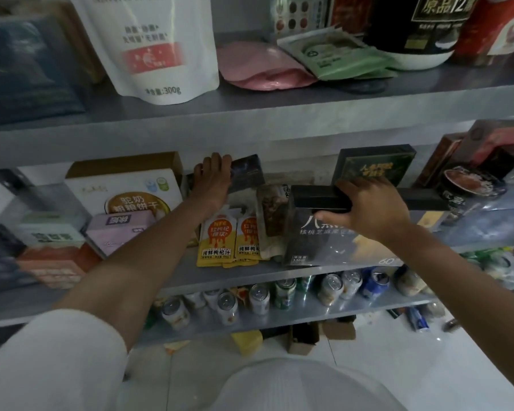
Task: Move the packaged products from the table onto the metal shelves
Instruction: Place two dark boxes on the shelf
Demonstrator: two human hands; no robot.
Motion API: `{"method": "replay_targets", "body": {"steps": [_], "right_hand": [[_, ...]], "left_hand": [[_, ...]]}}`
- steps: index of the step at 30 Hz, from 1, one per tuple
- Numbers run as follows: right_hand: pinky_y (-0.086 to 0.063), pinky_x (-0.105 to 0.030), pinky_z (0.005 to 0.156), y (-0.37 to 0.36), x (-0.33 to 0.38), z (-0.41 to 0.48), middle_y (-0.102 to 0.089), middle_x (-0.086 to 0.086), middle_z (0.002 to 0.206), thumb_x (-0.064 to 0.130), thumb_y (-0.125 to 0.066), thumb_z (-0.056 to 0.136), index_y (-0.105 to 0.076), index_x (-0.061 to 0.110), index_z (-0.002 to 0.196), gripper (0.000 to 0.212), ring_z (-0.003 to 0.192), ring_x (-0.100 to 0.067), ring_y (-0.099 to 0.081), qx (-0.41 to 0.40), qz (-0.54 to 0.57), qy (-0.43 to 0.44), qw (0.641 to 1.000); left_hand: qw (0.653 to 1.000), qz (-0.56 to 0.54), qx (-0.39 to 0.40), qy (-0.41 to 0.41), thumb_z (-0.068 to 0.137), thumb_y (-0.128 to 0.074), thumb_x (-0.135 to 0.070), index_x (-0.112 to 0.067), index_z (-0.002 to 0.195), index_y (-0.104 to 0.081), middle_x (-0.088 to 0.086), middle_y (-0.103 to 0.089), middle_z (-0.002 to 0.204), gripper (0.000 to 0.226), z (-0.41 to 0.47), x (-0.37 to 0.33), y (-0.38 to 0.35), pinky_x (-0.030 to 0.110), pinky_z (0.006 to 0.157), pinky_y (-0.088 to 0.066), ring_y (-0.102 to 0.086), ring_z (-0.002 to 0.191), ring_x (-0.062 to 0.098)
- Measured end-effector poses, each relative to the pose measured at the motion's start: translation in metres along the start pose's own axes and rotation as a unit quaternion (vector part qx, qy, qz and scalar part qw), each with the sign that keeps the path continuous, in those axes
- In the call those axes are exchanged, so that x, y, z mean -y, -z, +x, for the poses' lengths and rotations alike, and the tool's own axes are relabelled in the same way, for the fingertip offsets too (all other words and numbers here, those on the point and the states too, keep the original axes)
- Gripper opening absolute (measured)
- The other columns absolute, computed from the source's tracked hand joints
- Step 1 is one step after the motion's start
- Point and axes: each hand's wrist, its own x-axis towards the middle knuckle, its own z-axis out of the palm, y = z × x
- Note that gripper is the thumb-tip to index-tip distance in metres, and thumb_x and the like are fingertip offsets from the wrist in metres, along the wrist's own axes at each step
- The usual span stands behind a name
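Hands busy on the middle metal shelf point(178, 277).
At the shelf's front, the right hand point(368, 209) curls over the top of a standing black box point(318, 241); farther back, the left hand point(212, 179) grips a small dark packet point(247, 173).

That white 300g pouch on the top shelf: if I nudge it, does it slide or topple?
Could topple if pushed high: the white pouch stands upright on its bottom fold. Likely light, given its 300g print. Film sides would probably dent.
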Motion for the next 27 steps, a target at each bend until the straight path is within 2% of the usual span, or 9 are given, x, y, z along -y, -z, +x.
{"method": "replay_targets", "body": {"steps": [4,6,11,16,21,27], "right_hand": [[-0.050,-0.037,0.069,-0.003,0.000,0.009,-0.068,-0.013,0.077,0.085,-0.029,0.074,-0.070,0.008,0.094,0.090,0.066,-0.030,-0.065,0.015,0.001,0.006,1.000],[-0.050,-0.037,0.072,-0.004,0.001,0.014,-0.069,-0.013,0.082,0.088,-0.025,0.073,-0.069,0.009,0.101,0.095,0.070,-0.030,-0.066,0.022,0.002,0.007,1.000],[-0.048,-0.033,0.068,-0.007,0.000,0.022,-0.068,-0.011,0.079,0.088,-0.015,0.072,-0.069,0.011,0.101,0.099,0.067,-0.028,-0.065,0.032,0.009,0.016,0.999],[-0.049,-0.033,0.072,-0.009,-0.001,0.025,-0.069,-0.010,0.087,0.087,-0.017,0.071,-0.067,0.012,0.107,0.097,0.074,-0.029,-0.066,0.036,0.011,0.012,0.999],[-0.050,-0.036,0.074,-0.012,-0.003,0.025,-0.069,-0.012,0.082,0.087,-0.014,0.072,-0.068,0.010,0.105,0.100,0.070,-0.029,-0.065,0.046,0.021,0.022,0.998],[-0.051,-0.036,0.074,-0.011,-0.004,0.028,-0.069,-0.010,0.080,0.085,-0.018,0.073,-0.069,0.011,0.104,0.094,0.068,-0.028,-0.065,0.058,0.019,0.021,0.998]], "left_hand": [[1.000,0.020,-0.021,-0.012,0.077,-0.057,0.001,-0.005,0.136,-0.032,0.021,-0.037,0.127,0.065,0.007,0.004,-0.002,0.043,0.094,-0.028,-0.037,0.114,0.036],[0.999,0.030,-0.038,-0.014,0.078,-0.057,0.001,-0.006,0.140,-0.030,0.021,-0.039,0.129,0.068,0.013,0.007,-0.001,0.043,0.100,-0.027,-0.038,0.117,0.036],[0.993,0.038,-0.105,0.035,0.087,-0.052,0.003,-0.007,0.151,-0.016,0.023,-0.028,0.149,0.074,0.024,0.015,-0.003,0.050,0.115,-0.016,-0.025,0.137,0.041],[0.993,0.046,-0.051,0.091,0.087,-0.059,-0.005,-0.008,0.148,-0.023,0.023,-0.037,0.144,0.071,0.032,0.021,-0.012,0.054,0.115,-0.016,-0.033,0.133,0.041],[0.993,0.088,-0.008,0.083,0.093,-0.056,-0.020,-0.008,0.148,-0.022,0.020,-0.031,0.150,0.066,0.041,0.022,-0.015,0.051,0.117,-0.011,-0.027,0.138,0.036],[0.995,0.037,-0.010,0.087,0.096,-0.050,-0.016,-0.008,0.145,-0.030,0.017,-0.035,0.149,0.054,0.045,0.022,-0.012,0.049,0.116,-0.011,-0.030,0.138,0.033]]}}
